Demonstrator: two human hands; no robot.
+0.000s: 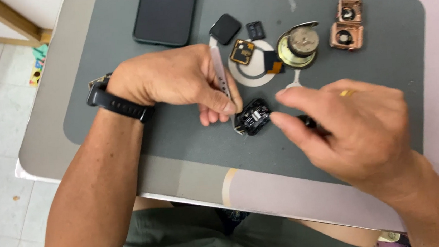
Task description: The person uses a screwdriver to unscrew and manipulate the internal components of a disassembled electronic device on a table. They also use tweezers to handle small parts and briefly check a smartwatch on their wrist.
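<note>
Right hand (355, 127): nearest the lens, lower right; fingers closed on a dark tool handle (309, 122), its tip hidden.
Left hand (181, 82): centre; tweezers (220, 73) pinched, steadied at the opened black watch body (253, 117).
Grey mat (124, 121): loose parts laid apart above.

Repair bench (grey work mat (124, 121), watch parts (346, 25))

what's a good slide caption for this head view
Left hand steadies tweezers at a small black opened device while the right hand holds a dark tool on a grey mat.
</note>
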